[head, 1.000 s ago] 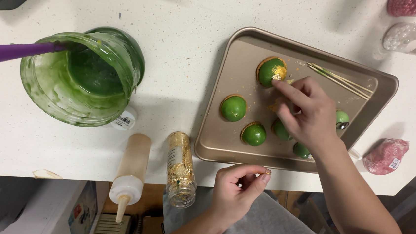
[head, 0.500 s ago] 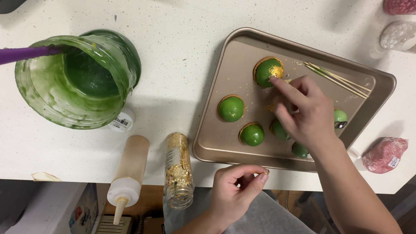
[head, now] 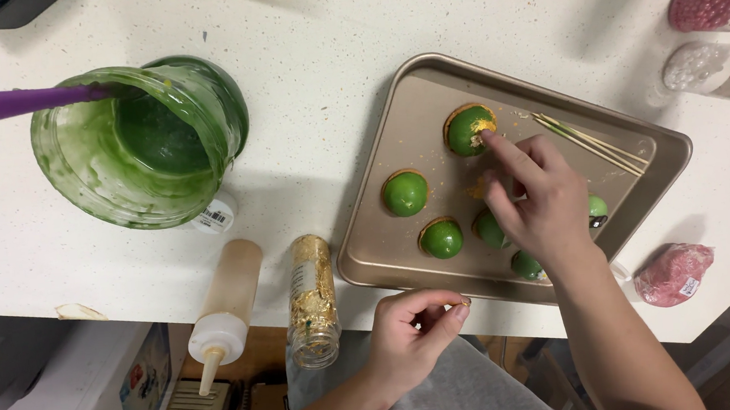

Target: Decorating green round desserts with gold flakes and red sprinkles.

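A gold-coloured baking tray [head: 422,265] lies on the white counter and holds several glossy green round treats. My right hand [head: 538,196] reaches over the tray, its index fingertip touching the gold-flecked top of the far green treat [head: 466,130]. Other green treats sit at the tray's left [head: 405,193] and front [head: 441,238]; some are partly hidden under my right hand. My left hand [head: 414,331] hovers below the counter edge with thumb and fingertips pinched together; what it pinches is too small to tell. A jar of gold flakes [head: 312,300] lies on its side nearby.
A glass jug [head: 139,145] smeared with green glaze stands at left with a purple spatula handle [head: 1,105] in it. A squeeze bottle [head: 222,316] lies beside the gold jar. Wooden skewers [head: 590,144] rest in the tray. Sprinkle jars [head: 709,0] and a pink packet [head: 674,272] sit at right.
My right index finger has stretched a little farther onto the far treat's gold patch. My left hand stays pinched in the same place.
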